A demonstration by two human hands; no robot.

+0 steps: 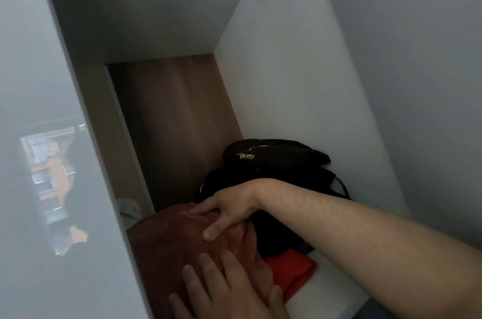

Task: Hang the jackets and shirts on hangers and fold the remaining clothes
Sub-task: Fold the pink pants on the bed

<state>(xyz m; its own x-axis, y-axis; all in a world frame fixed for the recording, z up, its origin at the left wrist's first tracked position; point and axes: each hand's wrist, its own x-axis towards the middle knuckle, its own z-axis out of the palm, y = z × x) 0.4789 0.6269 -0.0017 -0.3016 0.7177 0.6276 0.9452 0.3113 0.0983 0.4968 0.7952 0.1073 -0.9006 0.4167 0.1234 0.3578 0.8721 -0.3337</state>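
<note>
maroon folded garment [169, 248] lay on shelf [326, 292] under both hands | left hand [221, 292] flat on its near end, fingers straight | right hand [229, 212] pressed its far edge, thumb and finger spread | black clothes pile [273, 162] just behind right hand | red garment [289, 271] beside left hand

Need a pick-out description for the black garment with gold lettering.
Look into the open wardrobe compartment with the wood-grain back panel. Against its white right wall sits a pile of dark clothes; the black garment lies on top. It alone carries gold script lettering.
</note>
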